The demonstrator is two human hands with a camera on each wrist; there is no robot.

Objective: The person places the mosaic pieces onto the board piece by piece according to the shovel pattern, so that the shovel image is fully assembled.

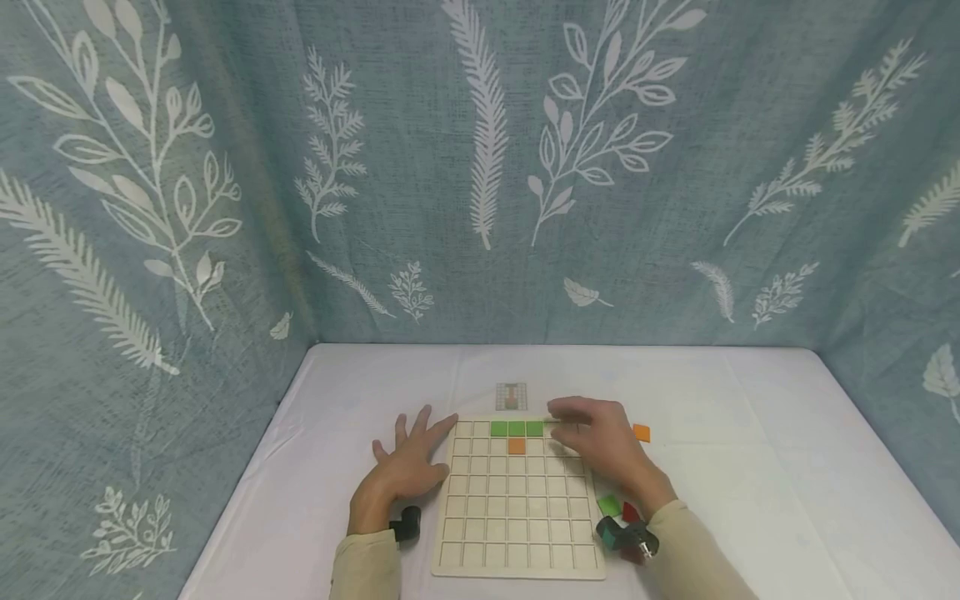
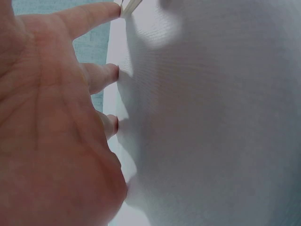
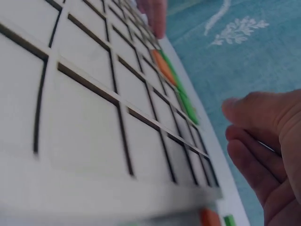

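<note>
A wooden grid board (image 1: 517, 508) lies on the white table. Three green square tiles (image 1: 517, 428) fill neighbouring cells of its far row, and an orange tile (image 1: 517, 447) sits under the middle one. My left hand (image 1: 408, 467) spreads its fingers beside the board, index fingertip at the far left corner and thumb at the left edge. Over the far right corner hovers my right hand (image 1: 596, 433), fingers loosely bent. In the right wrist view, nothing shows between the thumb (image 3: 254, 110) and fingers.
A small card with a grid pattern (image 1: 512, 397) lies beyond the board. Right of the board are an orange tile (image 1: 641, 433), a green tile (image 1: 609, 505) and red tiles (image 1: 630, 512), partly hidden by the right wrist camera. A patterned blue curtain (image 1: 420, 167) hangs behind the table.
</note>
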